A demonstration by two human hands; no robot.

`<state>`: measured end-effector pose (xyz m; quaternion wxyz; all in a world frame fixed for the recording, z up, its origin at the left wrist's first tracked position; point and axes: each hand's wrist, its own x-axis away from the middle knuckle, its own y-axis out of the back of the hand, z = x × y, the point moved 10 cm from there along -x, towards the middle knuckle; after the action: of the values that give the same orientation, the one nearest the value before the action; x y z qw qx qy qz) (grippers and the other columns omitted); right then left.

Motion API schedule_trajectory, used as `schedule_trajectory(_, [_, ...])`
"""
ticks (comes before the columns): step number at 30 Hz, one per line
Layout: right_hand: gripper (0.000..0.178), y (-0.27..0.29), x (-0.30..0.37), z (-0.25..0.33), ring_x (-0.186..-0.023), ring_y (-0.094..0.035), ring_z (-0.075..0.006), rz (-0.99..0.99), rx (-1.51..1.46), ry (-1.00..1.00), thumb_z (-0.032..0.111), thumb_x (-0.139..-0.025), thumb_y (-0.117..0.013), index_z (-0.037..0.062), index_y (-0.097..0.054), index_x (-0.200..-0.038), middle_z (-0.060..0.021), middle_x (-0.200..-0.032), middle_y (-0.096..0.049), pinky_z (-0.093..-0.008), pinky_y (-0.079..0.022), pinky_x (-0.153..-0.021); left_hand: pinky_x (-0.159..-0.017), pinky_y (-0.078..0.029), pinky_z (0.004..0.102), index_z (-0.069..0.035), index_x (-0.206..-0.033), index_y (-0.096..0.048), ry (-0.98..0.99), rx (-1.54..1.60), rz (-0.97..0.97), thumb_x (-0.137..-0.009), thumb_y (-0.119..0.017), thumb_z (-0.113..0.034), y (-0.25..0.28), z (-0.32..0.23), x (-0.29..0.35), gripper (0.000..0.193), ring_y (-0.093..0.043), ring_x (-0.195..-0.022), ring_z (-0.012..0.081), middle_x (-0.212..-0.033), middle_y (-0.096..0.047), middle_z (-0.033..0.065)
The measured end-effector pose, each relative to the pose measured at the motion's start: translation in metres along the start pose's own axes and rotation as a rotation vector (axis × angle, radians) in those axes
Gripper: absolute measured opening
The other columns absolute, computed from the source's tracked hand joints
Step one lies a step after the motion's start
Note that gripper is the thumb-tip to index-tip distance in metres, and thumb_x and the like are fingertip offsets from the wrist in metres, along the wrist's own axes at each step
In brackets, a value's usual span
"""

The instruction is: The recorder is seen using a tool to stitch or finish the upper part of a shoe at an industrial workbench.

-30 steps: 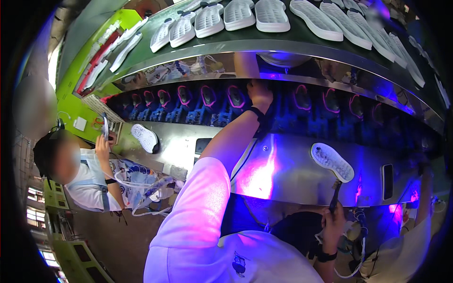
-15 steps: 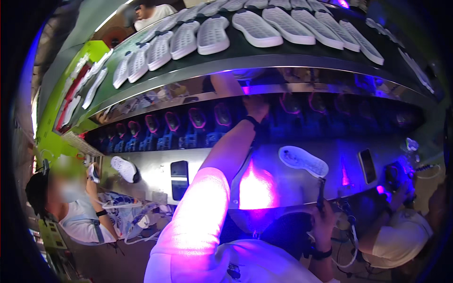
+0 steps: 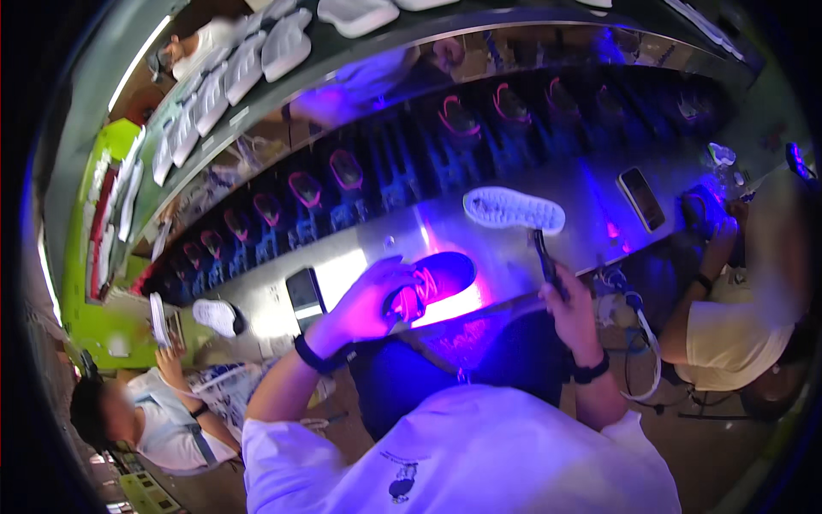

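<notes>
My left hand is closed round the heel end of a dark shoe upper with pink laces and trim, held low over the near edge of the metal bench. Pinkish-violet light falls on it. In my right hand is a slim dark-handled tool, pointing away from me; its far tip meets the near edge of a white shoe sole in this view. Whether it touches the sole, I cannot tell. The sole lies on the bench beyond both hands.
Behind the bench runs a dark conveyor with a row of shoe uppers. White soles line the shelf above. Phones lie left and right. Another white sole rests left. Co-workers sit on both sides.
My left hand has come back from the conveyor row and now holds a shoe upper over the bench. My right hand still grips the tool. The view has turned.
</notes>
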<state>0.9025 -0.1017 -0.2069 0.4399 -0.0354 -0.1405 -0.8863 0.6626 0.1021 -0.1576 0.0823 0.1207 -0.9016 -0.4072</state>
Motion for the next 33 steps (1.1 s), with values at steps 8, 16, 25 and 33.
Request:
schedule_trajectory(8, [0.043, 0.016, 0.026, 0.06, -0.08, -0.058, -0.0077, -0.082, -0.106, 0.097, -0.003, -0.094, -0.06, -0.0034, -0.056, -0.137, -0.0017, -0.095, -0.062, -0.0223, -0.048, -0.074, -0.08, -0.052, 0.0437, 0.003, -0.135, -0.051, 0.095, -0.999, -0.009, -0.074, -0.073, -0.054, -0.079, -0.048, -0.04, 0.086, -0.065, -0.094, 0.0302, -0.103, -0.064, 0.0164])
schedule_trajectory(16, [0.043, 0.012, 0.038, 0.066, -0.078, -0.057, -0.0065, -0.003, 0.018, 0.124, -0.002, -0.095, -0.06, -0.0025, -0.056, -0.137, -0.0012, -0.09, -0.063, -0.0199, -0.046, -0.073, -0.08, -0.053, 0.0434, 0.0, -0.138, -0.05, -0.161, -0.362, -0.53, -0.068, -0.076, -0.022, 0.022, -0.065, 0.021, 0.078, -0.064, -0.097, 0.0327, -0.114, -0.061, 0.0148])
schedule_trajectory(25, [0.037, -0.091, 0.016, 0.028, -0.093, -0.068, -0.0167, 0.362, 0.412, 0.15, 0.009, -0.093, -0.067, 0.0027, -0.064, -0.129, -0.0104, -0.105, -0.073, -0.0312, -0.051, -0.087, -0.107, -0.041, 0.0591, 0.005, -0.134, -0.051, 0.053, -0.064, -0.695, -0.073, -0.085, -0.036, -0.034, -0.071, 0.114, 0.081, -0.057, -0.123, 0.0424, -0.133, -0.055, 0.0261])
schedule_trajectory(33, [0.037, -0.146, -0.005, 0.028, -0.1, -0.069, -0.0201, 0.451, 0.383, 0.16, 0.01, -0.095, -0.065, 0.003, -0.063, -0.131, -0.015, -0.108, -0.072, -0.0329, -0.05, -0.091, -0.115, -0.026, 0.0663, 0.006, -0.132, -0.055, -0.033, -0.166, -0.5, -0.084, -0.06, -0.015, -0.077, -0.064, 0.126, 0.053, -0.049, -0.136, 0.0391, -0.14, -0.054, 0.0243])
